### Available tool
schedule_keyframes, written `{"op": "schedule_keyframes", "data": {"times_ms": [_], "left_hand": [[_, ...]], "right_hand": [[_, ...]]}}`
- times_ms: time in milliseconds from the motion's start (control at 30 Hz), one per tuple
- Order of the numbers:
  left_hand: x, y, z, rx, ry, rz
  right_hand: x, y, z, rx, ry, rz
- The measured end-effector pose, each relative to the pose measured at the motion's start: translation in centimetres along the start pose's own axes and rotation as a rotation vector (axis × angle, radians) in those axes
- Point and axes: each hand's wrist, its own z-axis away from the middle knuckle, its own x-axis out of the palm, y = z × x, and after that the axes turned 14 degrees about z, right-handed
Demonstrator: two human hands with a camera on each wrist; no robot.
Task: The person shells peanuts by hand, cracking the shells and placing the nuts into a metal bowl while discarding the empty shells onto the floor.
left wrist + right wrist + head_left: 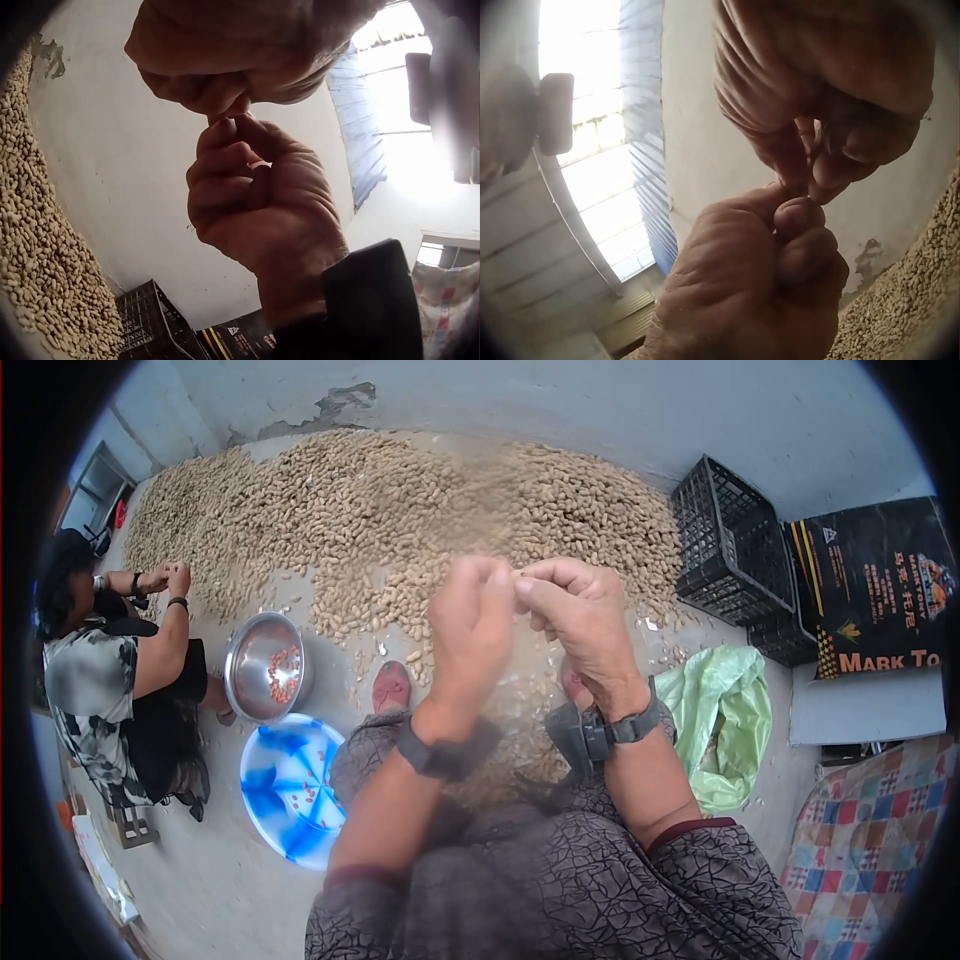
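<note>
Both hands are raised in front of the body, fingertips meeting above the peanut heap (pixel 400 510). A peanut (pixel 517 574) is pinched between them, mostly hidden by the fingers, with only a small tan bit showing. My left hand (pixel 466 635), blurred in the head view, grips it with thumb and fingers. From the other side my right hand (pixel 590 618) pinches it between thumb and forefinger, its other fingers curled under. In the left wrist view the right hand (pixel 262 195) comes up from below; in the right wrist view the left hand (pixel 754 277) does.
Left of my knees stand a metal bowl (pixel 240 670) and a blue-and-white basin (pixel 262 800), both with reddish kernels. Another person (pixel 100 670) squats beyond them. Rightward are a green sack (pixel 740 760), black crates (pixel 730 550) and a printed carton (pixel 875 590).
</note>
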Motion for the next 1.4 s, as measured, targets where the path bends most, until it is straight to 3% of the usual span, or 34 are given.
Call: {"op": "schedule_keyframes", "data": {"times_ms": [167, 333, 567, 633, 967, 1067, 1133, 1167, 1233, 1267, 1333, 1400], "left_hand": [[0.1, 0.1, 0.2, 0.059, -0.024, -0.158], [0.3, 0.0, 0.7, 0.32, -0.146, -0.545], [0.8, -0.1, 0.8, 0.476, -0.232, -0.735], [0.6, -1.0, 0.7, 0.26, -0.12, -0.494], [-0.3, -4.0, 0.7, 0.13, -0.012, -0.311], [-0.5, -3.7, 0.3, -0.016, -0.016, -0.141], [-0.2, -2.9, 0.1, -0.368, 0.048, 0.138], [-0.2, -2.3, 0.1, -0.369, 0.051, 0.136], [-0.1, -1.3, 0.1, -0.563, 0.056, 0.486], [-0.1, -1.3, 0.0, -0.561, 0.056, 0.485], [-0.2, -1.2, -0.3, -0.517, 0.048, 0.466], [-0.1, -1.1, -0.3, -0.481, 0.056, 0.4]], "right_hand": [[-0.7, -0.2, 0.3, 0.031, -0.006, -0.078], [-1.3, 0.5, 0.1, 0.173, -0.054, -0.198], [-0.9, 1.4, 0.0, 0.202, -0.012, -0.269], [-0.7, 1.2, 0.1, 0.22, 0.0, -0.282], [-0.2, 1.5, 0.2, 0.267, 0.013, -0.236], [-0.1, 0.9, 0.2, 0.313, 0.034, -0.196], [-0.3, 0.9, 0.3, 0.26, 0.054, -0.138], [-0.5, 0.9, 0.2, 0.262, 0.051, -0.139], [-0.9, 1.1, 0.0, 0.27, -0.016, -0.119], [-1.0, 1.4, -0.1, 0.269, -0.016, -0.119], [-1.1, 2.1, -0.4, 0.099, 0.055, 0.24], [-1.0, 2.2, -0.5, 0.076, 0.116, 0.348]]}}
